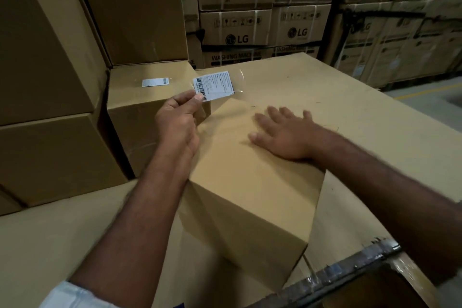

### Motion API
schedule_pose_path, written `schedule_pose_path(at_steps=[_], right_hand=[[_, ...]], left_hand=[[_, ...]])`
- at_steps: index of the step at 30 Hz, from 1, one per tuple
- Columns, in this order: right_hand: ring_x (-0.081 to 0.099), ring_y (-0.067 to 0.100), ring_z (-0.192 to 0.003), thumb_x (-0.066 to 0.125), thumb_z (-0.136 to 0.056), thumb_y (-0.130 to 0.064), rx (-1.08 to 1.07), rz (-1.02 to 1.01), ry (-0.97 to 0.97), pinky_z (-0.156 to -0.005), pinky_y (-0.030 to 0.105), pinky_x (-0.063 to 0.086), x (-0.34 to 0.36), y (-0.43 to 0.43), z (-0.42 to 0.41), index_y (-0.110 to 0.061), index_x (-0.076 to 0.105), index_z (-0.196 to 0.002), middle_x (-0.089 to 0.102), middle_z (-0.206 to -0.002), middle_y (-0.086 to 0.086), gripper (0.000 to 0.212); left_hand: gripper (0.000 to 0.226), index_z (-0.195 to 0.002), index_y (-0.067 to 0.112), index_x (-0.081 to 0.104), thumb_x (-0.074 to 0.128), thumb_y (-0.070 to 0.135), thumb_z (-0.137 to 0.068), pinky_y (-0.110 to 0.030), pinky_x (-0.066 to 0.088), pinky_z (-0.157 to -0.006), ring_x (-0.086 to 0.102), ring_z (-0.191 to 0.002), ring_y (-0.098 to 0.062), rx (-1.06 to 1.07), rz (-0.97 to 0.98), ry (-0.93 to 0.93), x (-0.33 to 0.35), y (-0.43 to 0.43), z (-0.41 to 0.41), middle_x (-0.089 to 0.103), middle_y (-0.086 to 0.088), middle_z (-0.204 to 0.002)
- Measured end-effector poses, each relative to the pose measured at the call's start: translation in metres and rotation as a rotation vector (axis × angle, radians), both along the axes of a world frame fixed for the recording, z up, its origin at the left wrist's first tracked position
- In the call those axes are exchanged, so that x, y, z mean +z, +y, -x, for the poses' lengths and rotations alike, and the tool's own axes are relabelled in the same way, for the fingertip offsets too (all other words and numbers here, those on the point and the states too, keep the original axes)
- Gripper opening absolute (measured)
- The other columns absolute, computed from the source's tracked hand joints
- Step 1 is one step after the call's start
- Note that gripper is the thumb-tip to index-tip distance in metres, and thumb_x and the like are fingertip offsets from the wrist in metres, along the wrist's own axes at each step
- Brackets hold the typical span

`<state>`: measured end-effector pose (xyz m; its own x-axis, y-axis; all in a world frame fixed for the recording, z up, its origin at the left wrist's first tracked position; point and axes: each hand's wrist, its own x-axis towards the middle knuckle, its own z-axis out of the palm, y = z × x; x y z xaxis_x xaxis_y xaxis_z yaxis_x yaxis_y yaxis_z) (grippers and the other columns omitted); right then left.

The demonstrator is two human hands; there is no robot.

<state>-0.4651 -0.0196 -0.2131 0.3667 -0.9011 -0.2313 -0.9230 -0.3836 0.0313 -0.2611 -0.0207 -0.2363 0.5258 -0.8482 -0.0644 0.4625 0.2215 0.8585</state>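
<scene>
A plain brown cardboard box [250, 190] lies in front of me on a wide cardboard surface [350, 97]. My right hand [282, 132] rests flat on the box's top, fingers straight and spread. My left hand [177, 117] is raised above the box's far left corner and pinches a white barcode label [215, 85] by its lower left corner. A strip of clear tape [238, 82] sticks out past the label's right edge.
Another brown box [150, 112] with a white label [155, 82] on top stands just behind my left hand. Taller plain boxes [45, 57] are stacked at the left. Strapped washing machine cartons [260, 27] line the back. A dark taped edge [350, 270] crosses the lower right.
</scene>
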Motion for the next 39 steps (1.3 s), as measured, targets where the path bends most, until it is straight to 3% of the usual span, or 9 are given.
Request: schedule_pose_path(at_steps=[5,10,16,19,22,25,29,33,39], right_hand=[[-0.008,0.015,-0.153,0.025,-0.096,-0.069,0.475,-0.108,-0.090,-0.120,0.051,-0.004,-0.008,0.064,-0.060,-0.028,0.000,-0.159,-0.008,-0.167,-0.004,0.079],[-0.006,0.027,-0.154,0.014,-0.090,-0.079,-0.137,-0.019,-0.051,-0.116,0.067,-0.004,-0.005,0.006,-0.011,-0.049,0.001,-0.154,-0.008,-0.167,-0.008,0.072],[-0.001,0.010,-0.153,0.044,-0.100,-0.054,0.321,-0.203,-0.223,-0.115,0.063,-0.003,0.006,0.082,-0.045,-0.043,0.030,-0.153,0.008,-0.165,-0.020,0.056],[0.001,0.008,-0.153,0.046,-0.095,-0.062,0.020,-0.135,-0.347,-0.116,0.064,-0.005,0.005,0.086,-0.001,-0.059,0.040,-0.141,0.014,-0.162,-0.027,0.046],[0.006,0.025,-0.153,0.040,-0.081,-0.084,-0.502,0.042,-0.341,-0.117,0.064,0.011,-0.008,0.095,0.036,-0.058,0.022,-0.148,0.008,-0.167,-0.007,0.074],[0.044,0.034,-0.135,0.056,-0.079,-0.077,-0.813,-0.088,-0.781,-0.106,0.049,0.043,-0.024,0.106,0.043,-0.046,-0.006,-0.155,0.031,-0.155,0.000,0.103],[0.061,0.020,-0.101,0.066,-0.088,-0.053,-0.870,-0.054,-1.070,-0.082,0.040,0.057,-0.022,0.113,0.041,-0.038,-0.016,-0.155,0.046,-0.132,-0.001,0.107],[0.055,0.020,-0.110,0.070,-0.088,-0.045,-0.902,0.155,-1.121,-0.089,0.036,0.050,-0.015,0.109,0.066,-0.030,-0.013,-0.157,0.047,-0.144,0.001,0.109],[0.063,0.009,-0.099,0.081,-0.078,-0.024,-0.818,0.592,-1.180,-0.088,0.041,0.055,0.002,0.107,0.126,-0.037,0.045,-0.132,0.062,-0.107,-0.018,0.066]], left_hand=[[0.019,-0.086,0.012,0.067,0.072,-0.006,-0.084,-0.025,0.053,-0.068,0.069,-0.079,-0.016,-0.016,-0.001,-0.014,-0.003,-0.007,-0.003,0.075,-0.012,-0.093],[0.020,-0.084,0.013,0.067,0.072,-0.007,-0.083,-0.020,0.051,-0.058,0.067,-0.070,-0.012,-0.066,0.004,-0.015,-0.003,-0.003,-0.003,0.074,-0.011,-0.089],[0.022,-0.081,0.015,0.066,0.072,-0.006,-0.083,-0.020,0.050,-0.057,0.064,-0.072,-0.015,-0.059,-0.044,-0.039,-0.001,-0.010,-0.007,0.072,-0.009,-0.086],[0.021,-0.083,0.013,0.066,0.070,-0.008,-0.084,-0.021,0.052,-0.059,0.065,-0.072,-0.016,-0.138,-0.076,-0.004,0.002,-0.011,-0.015,0.072,-0.008,-0.082],[0.019,-0.087,0.011,0.066,0.069,-0.008,-0.086,-0.039,0.057,-0.088,0.066,-0.092,-0.025,-0.227,-0.117,0.000,0.008,-0.011,-0.021,0.074,-0.013,-0.090],[0.019,-0.090,0.013,0.064,0.067,-0.005,-0.088,-0.042,0.058,-0.085,0.068,-0.083,-0.022,-0.331,-0.112,0.023,0.012,-0.010,-0.023,0.074,-0.011,-0.086],[0.017,-0.094,0.015,0.063,0.067,-0.001,-0.090,-0.037,0.056,-0.064,0.069,-0.063,-0.009,-0.413,-0.082,-0.074,0.016,-0.010,-0.011,0.076,-0.004,-0.080],[0.019,-0.088,0.021,0.063,0.068,0.003,-0.090,-0.032,0.052,-0.056,0.070,-0.072,-0.011,-0.478,-0.012,-0.094,0.027,-0.012,0.017,0.078,-0.001,-0.086],[0.019,-0.085,0.020,0.066,0.065,0.001,-0.089,-0.042,0.044,-0.077,0.068,-0.066,-0.012,-0.681,0.146,-0.126,0.046,-0.026,0.086,0.077,-0.001,-0.082]])
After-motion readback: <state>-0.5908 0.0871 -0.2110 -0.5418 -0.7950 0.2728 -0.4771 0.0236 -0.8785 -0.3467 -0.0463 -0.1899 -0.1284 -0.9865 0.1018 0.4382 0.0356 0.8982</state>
